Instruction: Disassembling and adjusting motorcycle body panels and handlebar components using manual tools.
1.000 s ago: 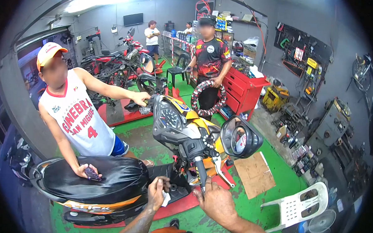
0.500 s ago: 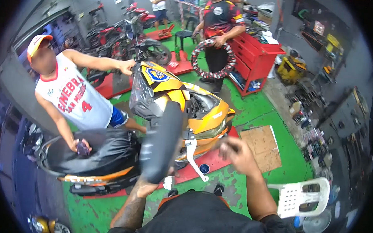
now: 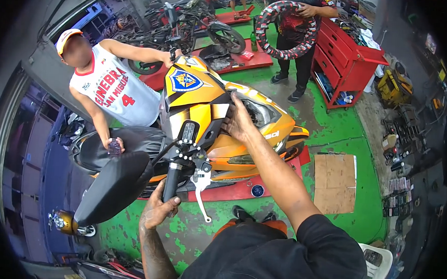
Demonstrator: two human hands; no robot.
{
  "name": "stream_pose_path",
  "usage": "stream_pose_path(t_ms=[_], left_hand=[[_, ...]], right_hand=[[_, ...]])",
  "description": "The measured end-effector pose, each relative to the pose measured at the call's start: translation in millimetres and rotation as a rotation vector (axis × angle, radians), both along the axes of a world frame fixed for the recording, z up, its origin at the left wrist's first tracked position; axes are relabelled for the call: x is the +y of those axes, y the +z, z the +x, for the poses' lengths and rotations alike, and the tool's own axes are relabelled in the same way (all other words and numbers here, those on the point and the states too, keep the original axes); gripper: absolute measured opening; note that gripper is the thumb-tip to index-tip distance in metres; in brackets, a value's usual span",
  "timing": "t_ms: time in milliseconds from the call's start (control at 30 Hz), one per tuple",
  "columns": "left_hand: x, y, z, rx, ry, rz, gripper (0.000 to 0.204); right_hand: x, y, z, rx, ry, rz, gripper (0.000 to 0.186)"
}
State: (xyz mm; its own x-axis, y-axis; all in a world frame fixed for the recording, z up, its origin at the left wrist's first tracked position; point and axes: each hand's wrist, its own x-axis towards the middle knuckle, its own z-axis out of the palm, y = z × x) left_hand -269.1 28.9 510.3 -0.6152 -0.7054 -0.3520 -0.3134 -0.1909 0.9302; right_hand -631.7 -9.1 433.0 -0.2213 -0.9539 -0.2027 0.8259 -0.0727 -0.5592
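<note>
So we're looking down at a green painted floor, the paint flaking off in grey patches. Parked on a flat red platform is a scooter, all glossy orange plastic with sharp angular panels and a creased, soft-looking black seat. Behind it we've got a person in a white sleeveless jersey, one hand at the far handlebar. Further back there's a boxy red metal tool cabinet, then a tyre-shaped ring banded in red, white and black, held by another person. A flat, stained piece of cardboard lies on the floor. Nearest us is a big smooth black mirror shell, rounded like a pod. The right hand has its fingers open against the orange bodywork. The left hand has its fingers closed round the end of the cylindrical black handlebar grip, just beside a slim, curved white lever with a ball tip.
</note>
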Motion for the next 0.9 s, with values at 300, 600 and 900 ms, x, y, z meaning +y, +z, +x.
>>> stream_pose_path(t_ms=[300, 600, 900], left_hand=[[-29, -11, 23, 0.021, -0.067, 0.054, 0.079], [-19, -20, 25, -0.017, 0.053, -0.008, 0.075], [9, 3, -3, -0.272, 0.347, -0.101, 0.068]], right_hand=[[-23, 6, -1, 0.158, -0.033, 0.089, 0.087], [-32, 2, -16, 0.171, -0.119, 0.091, 0.063], [-22, -29, -50, 0.154, -0.053, 0.107, 0.044]])
